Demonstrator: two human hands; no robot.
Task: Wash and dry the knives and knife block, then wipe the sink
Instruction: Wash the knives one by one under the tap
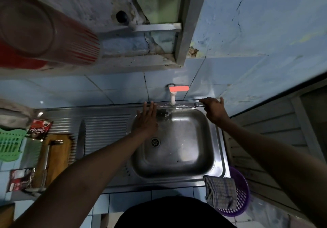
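Note:
My right hand (215, 110) grips the handle of a knife (199, 104) at the back right rim of the steel sink (217, 139). Its blade lies across the back of the basin under the running white tap (172, 98). My left hand (147, 119) is flat with straight fingers and lies over the blade's far end. A second knife (81, 135) rests on the ribbed drainboard. The wooden knife block (56, 158) lies on its side at the left, with a steel-handled tool (46, 155) on it.
A checked cloth (221, 192) hangs over the sink's front right corner, above a purple basket (243, 194). A green rack (8, 144) and two sachets (39, 128) sit at the left. A red container (44, 31) hangs upper left.

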